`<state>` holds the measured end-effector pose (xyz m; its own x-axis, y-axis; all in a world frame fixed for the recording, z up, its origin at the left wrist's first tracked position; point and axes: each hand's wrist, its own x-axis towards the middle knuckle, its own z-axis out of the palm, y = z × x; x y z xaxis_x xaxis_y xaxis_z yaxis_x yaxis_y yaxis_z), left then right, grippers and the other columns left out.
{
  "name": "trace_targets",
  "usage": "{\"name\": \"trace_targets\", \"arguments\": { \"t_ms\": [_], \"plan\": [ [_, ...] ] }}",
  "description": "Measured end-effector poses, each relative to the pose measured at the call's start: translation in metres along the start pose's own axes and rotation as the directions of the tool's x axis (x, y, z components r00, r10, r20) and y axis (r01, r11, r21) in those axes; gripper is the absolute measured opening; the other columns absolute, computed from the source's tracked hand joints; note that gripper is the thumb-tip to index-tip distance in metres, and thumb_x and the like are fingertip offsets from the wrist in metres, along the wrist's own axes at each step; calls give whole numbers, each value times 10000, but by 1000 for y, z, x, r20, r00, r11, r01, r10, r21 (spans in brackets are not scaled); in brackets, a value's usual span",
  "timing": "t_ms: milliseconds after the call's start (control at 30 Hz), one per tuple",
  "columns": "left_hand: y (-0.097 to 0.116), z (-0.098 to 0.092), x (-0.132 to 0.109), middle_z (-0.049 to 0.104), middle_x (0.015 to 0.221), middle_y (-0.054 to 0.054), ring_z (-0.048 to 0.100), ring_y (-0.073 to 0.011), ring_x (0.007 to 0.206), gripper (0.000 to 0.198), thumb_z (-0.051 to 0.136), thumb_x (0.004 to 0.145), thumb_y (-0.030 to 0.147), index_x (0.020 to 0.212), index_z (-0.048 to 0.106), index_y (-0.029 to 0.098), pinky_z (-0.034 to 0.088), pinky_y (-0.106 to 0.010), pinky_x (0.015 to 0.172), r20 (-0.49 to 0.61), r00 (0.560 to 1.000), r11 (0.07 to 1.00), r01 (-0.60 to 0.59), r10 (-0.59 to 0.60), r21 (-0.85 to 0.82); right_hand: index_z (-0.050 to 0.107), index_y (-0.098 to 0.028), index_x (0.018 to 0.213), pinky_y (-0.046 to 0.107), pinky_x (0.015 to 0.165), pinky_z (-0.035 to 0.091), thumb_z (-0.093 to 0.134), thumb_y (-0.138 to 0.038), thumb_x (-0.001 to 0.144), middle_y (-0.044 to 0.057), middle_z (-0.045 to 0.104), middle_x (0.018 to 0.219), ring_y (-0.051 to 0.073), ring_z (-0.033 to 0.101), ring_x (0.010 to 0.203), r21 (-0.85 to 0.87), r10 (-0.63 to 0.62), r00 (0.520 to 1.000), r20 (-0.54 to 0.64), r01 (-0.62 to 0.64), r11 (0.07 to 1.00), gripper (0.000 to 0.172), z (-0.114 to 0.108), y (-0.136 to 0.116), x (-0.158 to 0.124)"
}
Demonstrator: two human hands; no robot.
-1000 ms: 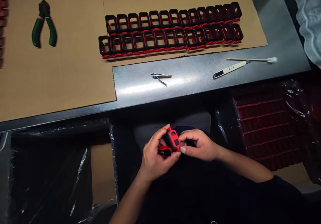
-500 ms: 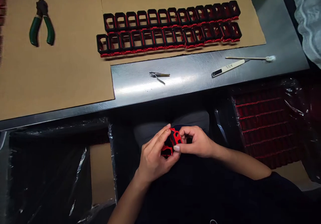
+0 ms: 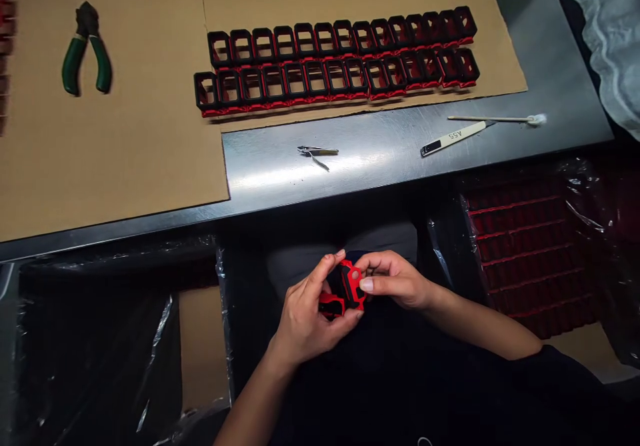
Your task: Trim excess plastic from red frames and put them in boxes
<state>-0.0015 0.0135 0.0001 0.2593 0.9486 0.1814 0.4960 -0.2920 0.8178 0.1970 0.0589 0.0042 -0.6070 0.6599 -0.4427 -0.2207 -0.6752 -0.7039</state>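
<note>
Above my lap, both hands hold a small red and black plastic frame in front of my body. My left hand wraps around its left side, with the thumb along the bottom edge and fingers at the top. A second red and black part shows inside the left palm; whether the two parts are joined I cannot tell. My right hand pinches the frame's right side between thumb and fingers. On the table, two rows of similar black and red frames stand on cardboard.
Green-handled cutting pliers lie on the cardboard sheet. Nail clippers, a white-handled blade and a cotton swab rest on the metal tabletop. Below right, a plastic-lined box holds rows of red parts; another lined box stands left.
My left fingers have loosened and lifted slightly off the frame, showing more of it. My right thumb has slid up its face. The view has shifted slightly.
</note>
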Motion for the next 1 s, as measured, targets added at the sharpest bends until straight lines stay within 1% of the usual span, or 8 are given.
{"name": "trace_targets", "arguments": {
  "t_ms": [133, 267, 367, 433, 533, 633, 767, 1000],
  "plan": [
    [-3, 0, -1, 595, 1423, -210, 598, -91, 590, 894, 727, 817, 297, 1560, 234, 239, 589, -251, 585, -3, 1000, 998, -5, 5, -61, 725, -151, 832, 222, 654, 517, 829, -341, 780, -2, 706, 743, 91, 624, 643, -19, -26, 1000, -4, 26, 999, 224, 1, -1, 1],
    [-7, -2, -5, 645, 1355, -170, 567, -89, 598, 760, 729, 820, 331, 1492, 385, 247, 554, -243, 560, 23, 992, 977, 128, -126, -171, 764, -170, 863, 224, 680, 537, 803, -314, 814, 15, 733, 795, 105, 657, 692, -158, -145, 989, 14, 145, 977, 157, -1, -2, 1],
    [-8, 0, -9, 741, 1010, -90, 534, -85, 554, 586, 713, 833, 368, 1360, 539, 179, 501, -219, 522, 90, 948, 903, 319, -306, -289, 794, -179, 895, 230, 699, 548, 788, -275, 833, 34, 748, 823, 123, 682, 731, -353, -277, 958, 78, 286, 891, 114, -3, -2, 2],
    [-7, 2, -10, 655, 719, 0, 512, -91, 526, 522, 700, 840, 407, 1278, 602, 140, 475, -217, 518, 143, 900, 825, 434, -411, -363, 803, -184, 915, 242, 720, 562, 779, -263, 846, 49, 762, 844, 141, 707, 764, -431, -338, 934, 120, 355, 829, 107, -4, -1, 3],
    [-4, 4, -9, 519, 581, 58, 515, -100, 513, 487, 669, 860, 435, 1229, 630, 120, 462, -226, 533, 216, 836, 709, 543, -504, -449, 808, -195, 939, 248, 737, 581, 764, -251, 865, 64, 779, 877, 158, 732, 799, -478, -396, 905, 155, 419, 772, 103, -6, 2, 4],
    [-1, 4, -7, 536, 574, 59, 527, -96, 498, 475, 664, 863, 421, 1225, 631, 114, 459, -229, 543, 247, 809, 648, 579, -534, -495, 810, -205, 956, 234, 742, 589, 766, -214, 863, 64, 787, 895, 158, 744, 817, -496, -429, 886, 174, 455, 739, 103, -7, 5, 5],
    [-1, 4, -8, 545, 568, 59, 521, -92, 496, 493, 695, 831, 399, 1235, 649, 120, 464, -224, 542, 186, 809, 647, 564, -558, -513, 811, -215, 959, 233, 766, 598, 758, -204, 868, 65, 793, 927, 164, 756, 847, -523, -466, 863, 194, 494, 695, 106, -8, 7, 6],
    [1, 3, -10, 710, 937, -61, 631, -129, 667, 493, 767, 767, 335, 1231, 691, 185, 557, -227, 562, -11, 850, 779, 479, -527, -405, 817, -220, 931, 288, 793, 614, 748, -286, 878, 78, 794, 942, 196, 764, 856, -507, -395, 907, 149, 413, 757, 109, -9, 11, 6]
  ]
}}
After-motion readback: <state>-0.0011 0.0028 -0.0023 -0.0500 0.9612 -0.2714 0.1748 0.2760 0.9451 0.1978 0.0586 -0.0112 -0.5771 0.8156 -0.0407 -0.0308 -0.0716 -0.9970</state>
